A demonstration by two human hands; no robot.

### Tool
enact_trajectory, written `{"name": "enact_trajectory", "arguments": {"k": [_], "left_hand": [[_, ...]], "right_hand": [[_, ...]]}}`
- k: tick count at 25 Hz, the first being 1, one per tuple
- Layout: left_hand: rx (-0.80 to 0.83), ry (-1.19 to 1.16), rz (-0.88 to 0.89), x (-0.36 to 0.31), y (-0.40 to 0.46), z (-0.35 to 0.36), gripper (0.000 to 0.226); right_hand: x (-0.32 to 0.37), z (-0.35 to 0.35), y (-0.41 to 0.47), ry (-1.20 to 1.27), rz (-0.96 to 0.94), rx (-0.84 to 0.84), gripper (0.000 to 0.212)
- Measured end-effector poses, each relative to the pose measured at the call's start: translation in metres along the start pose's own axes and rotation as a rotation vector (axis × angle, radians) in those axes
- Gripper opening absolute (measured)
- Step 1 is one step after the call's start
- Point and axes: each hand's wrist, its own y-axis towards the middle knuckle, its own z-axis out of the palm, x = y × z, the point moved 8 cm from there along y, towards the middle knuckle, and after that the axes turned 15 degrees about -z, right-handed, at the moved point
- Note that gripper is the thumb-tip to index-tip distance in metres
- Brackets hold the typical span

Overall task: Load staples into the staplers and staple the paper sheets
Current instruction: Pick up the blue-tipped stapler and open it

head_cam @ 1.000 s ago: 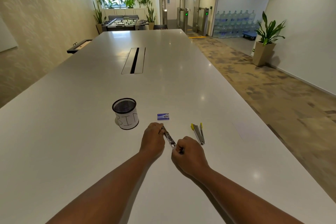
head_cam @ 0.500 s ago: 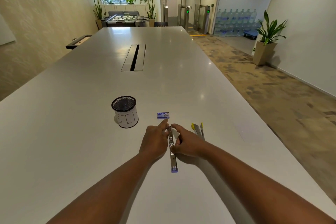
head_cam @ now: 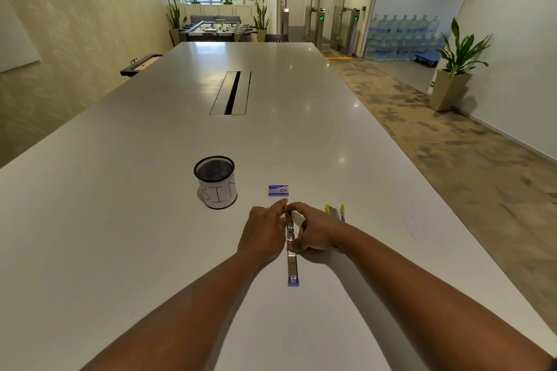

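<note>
Opened stapler lies flat on white table, long axis running toward/away from the person, sandwiched between both hands. Left hand on its left side, fingers roughly straight, tips touching the far end. Right hand on its right, fingers curled over, index at the far tip and thumb pinching the metal mid-section. Near end w/ purple plastic cap sticks out past both hands.

Stapler: thin chrome strip, shiny, exposed channel. Small blue cardboard staple box just beyond the fingertips, apart. Second stapler, grey metal w/ yellow ends, just right of right hand. Black mesh cup, round, white paper wrap w/ handwritten "BIN", further left. Tabletop smooth, glossy.
</note>
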Motion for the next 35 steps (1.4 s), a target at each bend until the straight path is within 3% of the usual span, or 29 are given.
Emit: {"name": "enact_trajectory", "arguments": {"k": [5, 11, 15, 21, 35], "left_hand": [[-0.02, 0.005, 0.005, -0.001, -0.001, -0.001, 0.031], [0.004, 0.03, -0.001, -0.003, 0.001, 0.0, 0.023], [0.023, 0.047, 0.015, -0.006, -0.002, -0.001, 0.018], [0.007, 0.062, 0.012, -0.008, -0.004, -0.003, 0.017], [0.011, 0.034, -0.017, -0.002, -0.003, 0.0, 0.033]], "right_hand": [[0.0, 0.001, -0.002, 0.038, -0.009, -0.021, 0.077], [0.001, 0.005, -0.012, 0.109, -0.12, -0.181, 0.046], [0.005, 0.007, -0.022, 0.072, -0.202, -0.292, 0.045], [0.003, 0.012, -0.038, 0.068, -0.175, -0.448, 0.044], [-0.002, 0.009, -0.044, 0.211, -0.146, -0.472, 0.049]]}}
